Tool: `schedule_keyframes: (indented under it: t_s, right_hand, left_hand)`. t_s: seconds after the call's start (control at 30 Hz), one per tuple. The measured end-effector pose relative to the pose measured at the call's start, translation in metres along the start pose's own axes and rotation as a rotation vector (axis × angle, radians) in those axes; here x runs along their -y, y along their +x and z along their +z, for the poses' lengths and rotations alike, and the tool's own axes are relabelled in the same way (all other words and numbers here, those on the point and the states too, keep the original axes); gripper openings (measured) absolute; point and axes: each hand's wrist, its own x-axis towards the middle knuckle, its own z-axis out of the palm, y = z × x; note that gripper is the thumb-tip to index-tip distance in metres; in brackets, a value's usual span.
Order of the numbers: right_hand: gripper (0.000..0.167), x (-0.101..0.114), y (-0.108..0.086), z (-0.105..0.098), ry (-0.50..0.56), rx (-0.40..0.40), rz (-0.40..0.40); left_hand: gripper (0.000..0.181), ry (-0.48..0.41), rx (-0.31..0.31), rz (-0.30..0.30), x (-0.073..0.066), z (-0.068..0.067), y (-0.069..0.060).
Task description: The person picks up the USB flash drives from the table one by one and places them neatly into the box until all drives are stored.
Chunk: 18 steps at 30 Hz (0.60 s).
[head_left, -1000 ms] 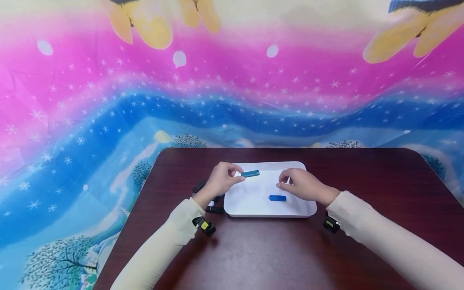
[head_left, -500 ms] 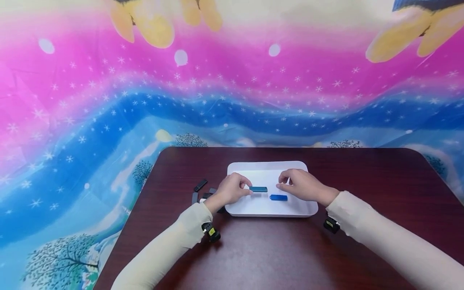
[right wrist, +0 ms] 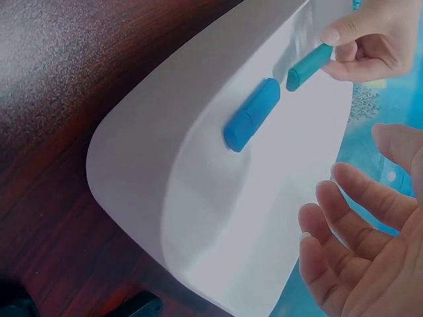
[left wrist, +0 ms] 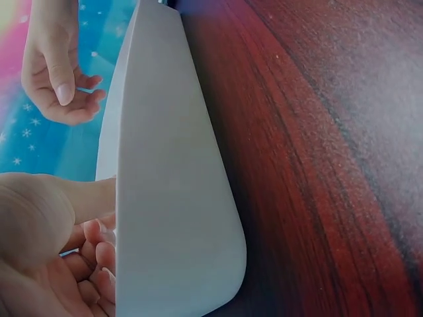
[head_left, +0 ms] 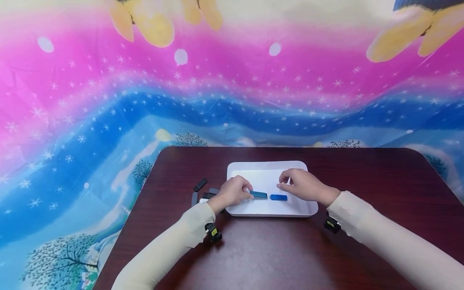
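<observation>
Head view: the left hand (head_left: 233, 191) has lowered the teal USB stick (head_left: 259, 194) over the white tray (head_left: 275, 210). It now sits nearly end to end with the blue USB stick (head_left: 278, 197), with a small gap between; that looks like a setting-down almost finished. The right hand (head_left: 299, 184) hovers unchanged. Yellow patches on the wrist straps (head_left: 214, 232) are too small to read.

Left wrist view: the tray's side wall hides the left fingertips and both sticks; no writing shows.

Right wrist view: the left fingers pinch the teal stick's far end; whether it touches the tray floor I cannot tell. The right fingers are apart, holding nothing. Neither stick shows a legible brand or label.
</observation>
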Motion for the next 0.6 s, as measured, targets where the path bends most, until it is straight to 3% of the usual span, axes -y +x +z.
schedule_keyframes:
  t_s: [0.6]
  right_hand:
    - [0.014, -0.0044, -0.0015, 0.0079, 0.014, 0.023, -0.020]
  left_hand:
    - [0.018, 0.152, 0.039, 0.044, -0.0078, 0.0065, 0.0014]
